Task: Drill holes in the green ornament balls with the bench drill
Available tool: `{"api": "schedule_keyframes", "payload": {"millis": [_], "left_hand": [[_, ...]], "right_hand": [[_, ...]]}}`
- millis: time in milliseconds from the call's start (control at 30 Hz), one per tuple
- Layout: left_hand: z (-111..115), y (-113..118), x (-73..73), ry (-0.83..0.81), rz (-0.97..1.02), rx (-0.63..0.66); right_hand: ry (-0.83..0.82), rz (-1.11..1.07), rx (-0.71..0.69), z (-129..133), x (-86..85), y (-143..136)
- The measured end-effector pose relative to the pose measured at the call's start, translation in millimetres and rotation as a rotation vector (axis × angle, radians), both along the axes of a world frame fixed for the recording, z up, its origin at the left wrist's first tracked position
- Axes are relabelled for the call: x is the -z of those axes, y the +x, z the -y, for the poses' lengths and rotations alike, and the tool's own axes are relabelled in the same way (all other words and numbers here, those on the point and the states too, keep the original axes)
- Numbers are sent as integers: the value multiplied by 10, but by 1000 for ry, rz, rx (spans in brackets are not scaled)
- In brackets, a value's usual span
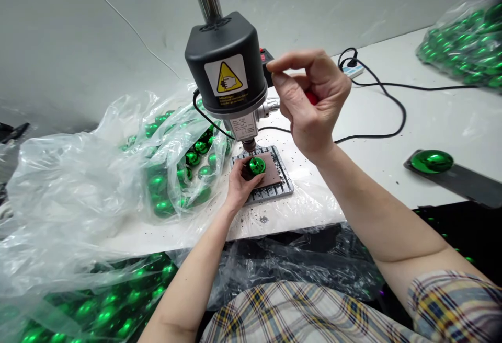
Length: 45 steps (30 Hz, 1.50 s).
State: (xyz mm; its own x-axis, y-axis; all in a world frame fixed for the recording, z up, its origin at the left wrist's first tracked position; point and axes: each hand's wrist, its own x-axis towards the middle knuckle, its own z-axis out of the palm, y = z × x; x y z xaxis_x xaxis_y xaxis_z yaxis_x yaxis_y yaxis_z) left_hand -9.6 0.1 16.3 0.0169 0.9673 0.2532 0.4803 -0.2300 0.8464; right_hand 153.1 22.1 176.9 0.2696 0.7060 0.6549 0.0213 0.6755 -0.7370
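A small black bench drill press (225,45) with a yellow warning label stands before me. Below its chuck (249,144), a shiny green ball (258,165) rests on a brown board (273,168) laid over the slotted metal base (287,185). My left hand (238,183) is closed around the ball's left and near sides, thumb in front. Raised beside the machine's right side, my right hand (314,105) has its fingers curled around a red knob (312,97), which shows in part between fingers and palm. Whether the drill bit touches the ball is too small to tell.
Clear plastic bags of green balls (160,191) lie left of the press, with another bag (466,50) at the far right. A green ball (431,161) sits at the end of a dark strip (476,183). Black cable (403,118) runs from a power strip (353,71). Dark shavings litter the table.
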Motion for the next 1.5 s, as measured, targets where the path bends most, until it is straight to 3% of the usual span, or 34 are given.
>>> {"api": "schedule_keyframes", "payload": {"millis": [267,367,533,700,867,967,1100,1133,1233,1300,1400,1467,1500], "left_hand": [[-14,-7,9,46,-20,14],[-9,-5,-16,94,-30,26],[-12,-14,-7,142,-32,45],[-17,-15,5,158,-17,63],[2,-17,-4,162,-21,53],[-17,-11,32,162,-16,39],[-43,46,48,87,66,0],[-14,66,28,74,91,-25],[268,106,-46,155,59,-157],[627,101,-31,285,-44,-99],[1256,59,194,413,-293,370],[1587,40,428,269,-562,592],[1698,42,533,114,-691,621]], "right_hand": [[111,-50,41,61,174,-15],[246,-92,22,17,260,-12],[639,-14,40,-153,436,27],[748,16,63,-236,548,66],[822,82,-16,-224,654,58],[741,-44,-30,-205,503,6],[557,-143,-74,-284,-10,-31],[401,-116,-105,-326,-140,-28],[104,-89,-178,-455,-396,-16],[43,-119,-220,-508,-443,-21],[121,-197,-273,-516,-418,-47],[181,-236,-303,-489,-400,-64],[185,-244,-311,-469,-399,-70]]}}
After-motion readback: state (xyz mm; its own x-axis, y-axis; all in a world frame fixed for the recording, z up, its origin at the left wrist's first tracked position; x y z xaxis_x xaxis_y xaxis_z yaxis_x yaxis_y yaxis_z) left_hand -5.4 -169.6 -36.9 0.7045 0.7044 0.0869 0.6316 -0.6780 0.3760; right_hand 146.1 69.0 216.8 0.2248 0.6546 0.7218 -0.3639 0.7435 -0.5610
